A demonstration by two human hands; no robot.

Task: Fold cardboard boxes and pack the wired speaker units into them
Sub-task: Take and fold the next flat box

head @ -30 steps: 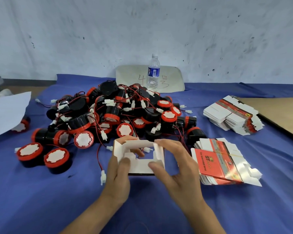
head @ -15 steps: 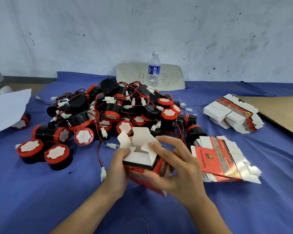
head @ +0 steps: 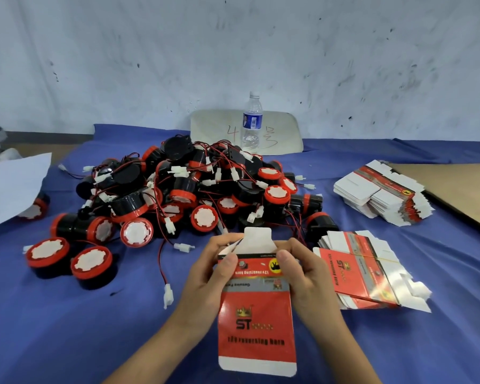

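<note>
A red and white cardboard box is held upright-tilted in front of me, its printed face toward me and a long flap hanging down. My left hand grips its left side with the thumb on the face. My right hand grips the right side, thumb pressing near the top edge. A white tuck flap sticks up between my hands. Behind the box lies a big pile of black and red wired speaker units with white connectors.
A banded stack of flat boxes lies just right of my hands, another stack farther right. A water bottle stands at the back by a cardboard sign. White paper lies at left, a brown board at right.
The box has been turned over: earlier its open white inside faced me, now the red printed face does, with the long flap hanging down. Both hands stayed on it.
</note>
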